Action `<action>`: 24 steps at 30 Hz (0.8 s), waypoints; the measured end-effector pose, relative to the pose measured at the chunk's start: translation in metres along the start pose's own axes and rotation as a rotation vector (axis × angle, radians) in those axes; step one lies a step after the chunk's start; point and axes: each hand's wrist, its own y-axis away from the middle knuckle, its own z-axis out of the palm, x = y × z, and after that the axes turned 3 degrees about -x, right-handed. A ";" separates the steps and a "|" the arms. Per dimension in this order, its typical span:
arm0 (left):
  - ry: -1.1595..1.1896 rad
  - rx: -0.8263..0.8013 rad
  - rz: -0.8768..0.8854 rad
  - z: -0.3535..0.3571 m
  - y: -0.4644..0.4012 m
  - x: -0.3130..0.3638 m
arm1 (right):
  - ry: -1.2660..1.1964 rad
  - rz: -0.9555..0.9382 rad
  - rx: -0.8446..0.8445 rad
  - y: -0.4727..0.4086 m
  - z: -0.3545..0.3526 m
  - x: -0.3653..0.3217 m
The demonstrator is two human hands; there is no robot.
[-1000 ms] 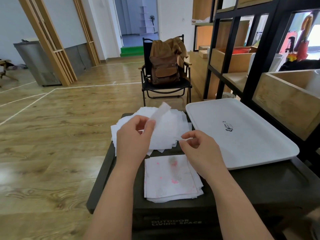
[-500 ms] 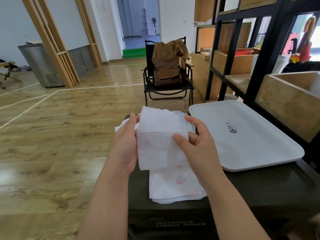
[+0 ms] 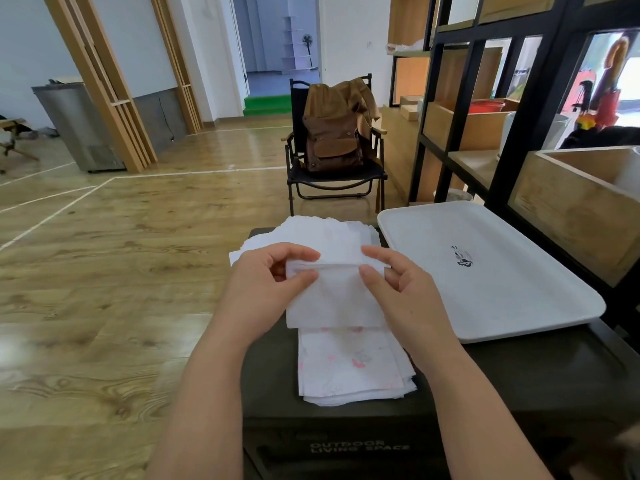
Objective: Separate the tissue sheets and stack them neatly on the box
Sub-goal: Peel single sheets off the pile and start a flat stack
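Head view. Both hands work one white tissue sheet (image 3: 332, 299) above the dark box (image 3: 270, 382). Left hand (image 3: 266, 285) pinches the sheet's upper edge at its 9 o'clock corner, thumb below, index curled over the top. Right hand (image 3: 405, 292) pinches the same edge at the 3 o'clock corner. Neither hand is empty. The edge between the two pinches looks doubled, as if two plies are being parted; cannot tell for certain.

Location: the held sheet hangs over the far edge of the neat stack (image 3: 353, 368), which lies on the box lid at 6 o'clock from the hands. The loose pile (image 3: 311, 230) of unsorted sheets sits at 12 o'clock, behind the hands. White tray (image 3: 502, 271) at 3 o'clock, resting on the box and just beside the pile.

Orientation: the sheet hangs roughly flat, facing the camera, held edge up and free edge down toward the stack. Near square; the slightly longer axis appears to run 9 to 3, parallel to the pinched edge. The stack is turned a little clockwise from it.

Risks (judgement):
- Thin ply may tear if the pinches pull apart too quickly.
- Two plies may cling and go down as one sheet, unseparated.
- Sheet set down without matching the stack's rotation gives an untidy stack.
- Dragging the free edge could shift the top sheets.
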 end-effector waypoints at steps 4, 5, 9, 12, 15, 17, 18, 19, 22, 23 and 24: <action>-0.061 -0.048 0.004 -0.002 0.000 0.000 | 0.018 0.043 -0.057 0.001 -0.004 0.003; -0.073 -0.056 0.005 -0.002 0.000 0.000 | 0.053 0.050 -0.061 0.001 -0.004 0.004; -0.152 0.001 -0.011 -0.003 -0.001 -0.002 | 0.196 0.027 -0.001 0.001 -0.002 0.005; -0.194 0.085 0.004 -0.004 0.001 -0.002 | 0.284 -0.020 0.062 0.000 -0.001 0.006; -0.192 0.125 0.036 -0.006 0.003 0.004 | 0.345 -0.100 0.155 -0.001 0.001 0.004; -0.132 0.091 0.034 -0.007 0.004 0.010 | 0.282 -0.127 0.193 -0.001 -0.001 0.000; -0.095 0.055 0.029 -0.008 0.004 0.013 | 0.211 -0.129 0.191 0.000 -0.002 -0.003; -0.050 0.005 0.024 -0.009 0.005 0.016 | 0.129 -0.124 0.181 0.001 -0.003 -0.006; 0.055 -0.117 -0.006 -0.010 0.008 0.023 | -0.009 -0.065 0.150 0.004 -0.006 -0.015; 0.051 -0.143 -0.035 -0.010 0.008 0.023 | -0.007 -0.009 0.136 0.003 -0.008 -0.016; 0.015 -0.170 -0.077 -0.010 0.007 0.022 | 0.028 0.076 0.101 0.003 -0.012 -0.016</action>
